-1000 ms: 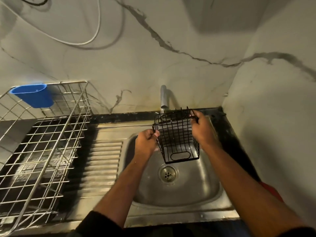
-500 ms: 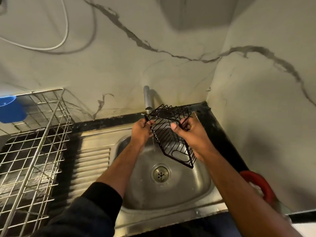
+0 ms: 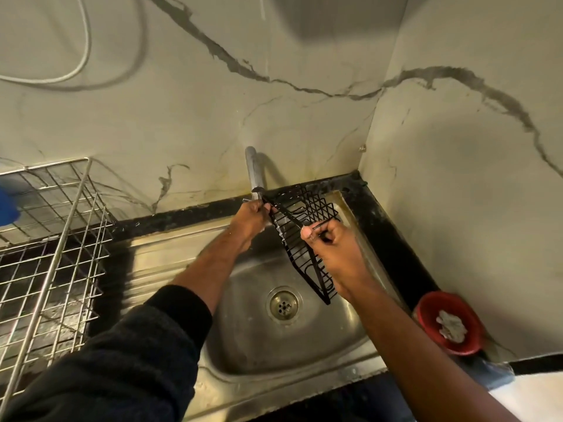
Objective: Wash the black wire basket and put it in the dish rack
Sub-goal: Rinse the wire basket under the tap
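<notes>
Over the sink (image 3: 350, 333), below the tap (image 3: 255, 173), the black wire basket (image 3: 304, 239) hangs tilted between 2 hands: left hand (image 3: 251, 216) pinching its top corner, right hand (image 3: 330, 248) curled round the rim. Water seems barely visible (dim light). Wet wires could slip and drop into the basin, well short of the dish rack (image 3: 51, 254).

Red bowl (image 3: 450, 325) beside steel sink (image 3: 304, 354)
</notes>
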Tool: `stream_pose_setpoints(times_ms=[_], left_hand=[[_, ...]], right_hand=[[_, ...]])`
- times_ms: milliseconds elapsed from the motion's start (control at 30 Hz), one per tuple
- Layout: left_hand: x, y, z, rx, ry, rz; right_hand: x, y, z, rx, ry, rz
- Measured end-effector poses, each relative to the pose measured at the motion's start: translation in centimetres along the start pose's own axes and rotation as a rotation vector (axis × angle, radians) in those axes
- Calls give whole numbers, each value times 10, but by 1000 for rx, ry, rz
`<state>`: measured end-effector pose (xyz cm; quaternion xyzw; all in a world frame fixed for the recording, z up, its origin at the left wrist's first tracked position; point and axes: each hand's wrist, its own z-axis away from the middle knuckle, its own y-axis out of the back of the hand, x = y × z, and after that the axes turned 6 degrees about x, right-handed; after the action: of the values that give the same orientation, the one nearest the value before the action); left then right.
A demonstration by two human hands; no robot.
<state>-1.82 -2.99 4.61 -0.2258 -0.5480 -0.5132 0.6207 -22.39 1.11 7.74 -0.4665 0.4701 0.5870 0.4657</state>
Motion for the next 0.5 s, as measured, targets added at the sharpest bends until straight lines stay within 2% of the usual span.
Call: stream_pose_setpoints(times_ms=[167,367,500], left_hand=[[-4,-1,3,0,8,84],[-5,1,3,97,-56,116],[0,7,3,123,-82,151]], right_hand=[[4,-6,-3,-5,-21,-34],[1,-7,-9,-52,-18,-22],[0,-7,-6,-57,-106,-36]])
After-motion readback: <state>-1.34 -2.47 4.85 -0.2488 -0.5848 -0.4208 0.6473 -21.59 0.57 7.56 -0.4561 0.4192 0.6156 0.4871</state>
